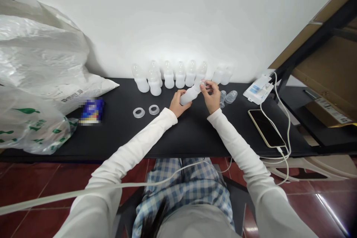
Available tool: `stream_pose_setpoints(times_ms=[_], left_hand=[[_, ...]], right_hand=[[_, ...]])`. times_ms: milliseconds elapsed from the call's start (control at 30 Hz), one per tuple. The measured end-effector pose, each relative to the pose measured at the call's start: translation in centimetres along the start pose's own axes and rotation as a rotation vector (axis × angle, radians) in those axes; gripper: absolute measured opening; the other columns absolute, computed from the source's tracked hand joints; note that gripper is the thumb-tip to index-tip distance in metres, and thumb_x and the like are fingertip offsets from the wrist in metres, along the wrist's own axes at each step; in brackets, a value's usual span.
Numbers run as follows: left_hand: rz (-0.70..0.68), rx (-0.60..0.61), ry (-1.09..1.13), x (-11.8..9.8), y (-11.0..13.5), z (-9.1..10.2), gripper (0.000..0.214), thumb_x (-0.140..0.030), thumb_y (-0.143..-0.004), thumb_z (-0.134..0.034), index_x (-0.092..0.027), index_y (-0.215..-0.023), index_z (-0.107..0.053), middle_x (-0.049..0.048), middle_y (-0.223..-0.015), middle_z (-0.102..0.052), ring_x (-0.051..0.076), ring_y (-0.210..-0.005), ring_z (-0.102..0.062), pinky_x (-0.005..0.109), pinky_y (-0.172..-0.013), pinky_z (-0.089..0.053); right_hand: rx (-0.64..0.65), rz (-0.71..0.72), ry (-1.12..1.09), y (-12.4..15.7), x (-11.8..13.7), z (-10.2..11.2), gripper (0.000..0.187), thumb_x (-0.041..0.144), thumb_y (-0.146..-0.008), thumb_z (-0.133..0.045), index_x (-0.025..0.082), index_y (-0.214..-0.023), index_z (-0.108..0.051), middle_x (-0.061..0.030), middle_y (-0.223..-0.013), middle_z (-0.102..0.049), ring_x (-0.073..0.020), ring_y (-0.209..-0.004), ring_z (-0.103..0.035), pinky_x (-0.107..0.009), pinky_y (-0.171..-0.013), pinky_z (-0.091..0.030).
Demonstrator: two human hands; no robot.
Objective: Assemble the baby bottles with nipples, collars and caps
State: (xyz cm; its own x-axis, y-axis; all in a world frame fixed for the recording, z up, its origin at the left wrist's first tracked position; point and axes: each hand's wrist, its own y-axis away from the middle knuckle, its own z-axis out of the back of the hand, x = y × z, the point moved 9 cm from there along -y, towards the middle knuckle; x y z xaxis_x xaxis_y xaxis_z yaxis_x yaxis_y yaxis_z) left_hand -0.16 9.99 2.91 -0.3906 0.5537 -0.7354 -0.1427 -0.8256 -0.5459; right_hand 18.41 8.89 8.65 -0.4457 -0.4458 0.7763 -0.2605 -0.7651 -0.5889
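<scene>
My left hand [178,104] grips the body of a frosted plastic baby bottle [189,96], which lies tilted above the black table. My right hand [211,96] is at the bottle's mouth, with its fingers pinching a small transparent piece [203,84]. That piece is partly hidden by the fingers, so its exact shape is hard to tell. Behind the hands stands a row of several frosted bottles [169,75] with transparent teats. Near my right hand lie several transparent silicone teats [231,96], and two translucent collar rings [146,111] sit left of my left hand.
The black table [192,137] runs along a white wall. Large plastic bags [36,74] and a pixelated blue packet [92,111] are at the left. A smartphone [266,128], a white packet [258,90] and white cables [281,119] are at the right.
</scene>
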Motion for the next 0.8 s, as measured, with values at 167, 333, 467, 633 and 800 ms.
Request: stream_pose_setpoints(times_ms=[167,333,467,633,800], left_hand=[[-0.109,-0.112,-0.081,-1.3,0.2,1.9,0.052,-0.037,-0.075,-0.079,-0.023,-0.121,-0.061,0.0072,-0.111,-0.054,0.024,-0.11,-0.057,0.042,-0.102,-0.048],[-0.149,-0.149,-0.118,-1.6,0.1,2.9,0.053,-0.041,-0.076,-0.078,-0.024,-0.125,-0.065,0.007,-0.113,-0.043,0.023,-0.11,-0.054,0.043,-0.106,-0.045],[-0.177,-0.17,-0.108,-1.8,0.1,3.4,0.06,-0.044,-0.078,-0.076,-0.026,-0.132,-0.057,0.0074,-0.112,-0.049,0.025,-0.109,-0.054,0.046,-0.105,-0.044],[-0.229,-0.215,0.077,-1.6,0.1,3.7,0.075,-0.054,-0.076,-0.075,-0.025,-0.135,-0.039,0.007,-0.109,-0.056,0.022,-0.103,-0.059,0.044,-0.098,-0.047],[-0.124,-0.222,0.217,-1.1,-0.1,3.9,0.064,-0.067,-0.074,-0.072,-0.025,-0.114,-0.046,0.0061,-0.11,-0.057,0.02,-0.102,-0.062,0.036,-0.09,-0.051]], right_hand=[[0.077,-0.191,-0.262,-0.8,-2.8,-0.2,0.056,0.073,-0.071,-0.069,0.023,-0.095,-0.066,-0.0065,-0.105,-0.072,-0.0182,-0.089,-0.066,-0.031,-0.075,-0.057],[0.243,-0.263,-0.382,-1.0,-3.3,-0.5,0.056,0.071,-0.062,-0.077,0.024,-0.091,-0.068,-0.0051,-0.104,-0.074,-0.0193,-0.092,-0.067,-0.031,-0.072,-0.058],[0.402,-0.25,-0.393,-0.4,-2.8,-1.2,0.055,0.065,-0.064,-0.08,0.024,-0.099,-0.067,-0.0047,-0.103,-0.075,-0.0191,-0.094,-0.069,-0.036,-0.086,-0.059],[0.433,-0.211,-0.387,-0.1,-2.3,-0.9,0.052,0.059,-0.068,-0.081,0.025,-0.103,-0.066,-0.0046,-0.107,-0.075,-0.0201,-0.105,-0.069,-0.039,-0.1,-0.056],[0.47,-0.232,-0.386,-0.1,-2.5,-0.6,0.053,0.056,-0.063,-0.085,0.024,-0.1,-0.066,-0.0045,-0.106,-0.076,-0.0211,-0.107,-0.07,-0.042,-0.104,-0.054]])
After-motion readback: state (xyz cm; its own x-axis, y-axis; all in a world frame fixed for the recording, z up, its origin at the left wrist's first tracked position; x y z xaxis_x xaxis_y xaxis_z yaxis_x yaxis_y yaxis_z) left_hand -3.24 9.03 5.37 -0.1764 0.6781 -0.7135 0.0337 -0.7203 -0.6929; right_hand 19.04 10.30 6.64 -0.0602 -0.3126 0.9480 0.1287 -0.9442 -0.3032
